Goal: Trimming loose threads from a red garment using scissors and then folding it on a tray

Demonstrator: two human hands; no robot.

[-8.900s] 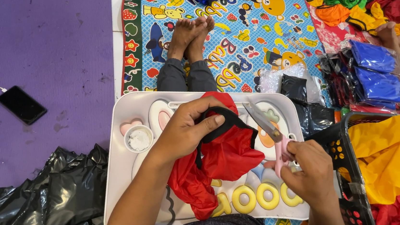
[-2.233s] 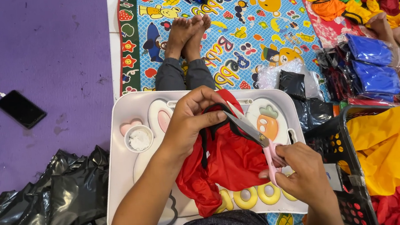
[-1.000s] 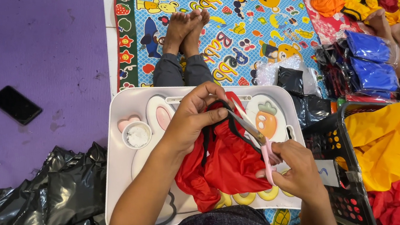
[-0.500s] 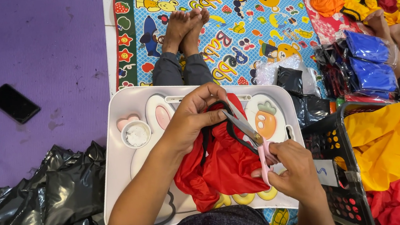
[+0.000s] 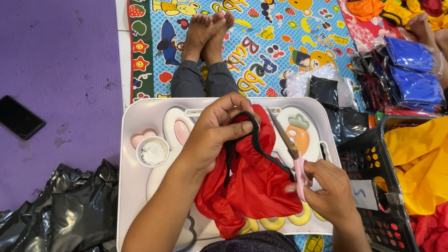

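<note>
We see a white lap tray (image 5: 130,166) with rabbit and carrot pictures resting across the person's legs, and on it lies a bunched red cloth (image 5: 251,188) trimmed with a black strap (image 5: 252,139). Our left hand (image 5: 214,132) is closed on the upper edge of the cloth, thumb and fingers pinching the black strap where it loops up (the strap arches over the fingertips and runs down the cloth's right side). Our right hand (image 5: 330,192) is wrapped around the pink handles of a pair of scissors (image 5: 291,152), whose blades point up and away, just beside the strap; whether the blades touch it we cannot tell. The two hands are apart, the cloth between them.

A small round white cup (image 5: 153,152) sits in the tray's left part, next to a pink heart shape. Beyond the tray the person's bare feet (image 5: 207,30) rest on a colourful cartoon mat (image 5: 280,29). To the left a black phone (image 5: 15,117) with a white cable lies on the purple floor mat (image 5: 39,50), and crumpled black plastic (image 5: 43,223) sits near the tray's left edge. To the right stands a black basket (image 5: 370,162) holding yellow cloth (image 5: 438,161), with blue cloth in clear bags (image 5: 414,71) behind it.
</note>
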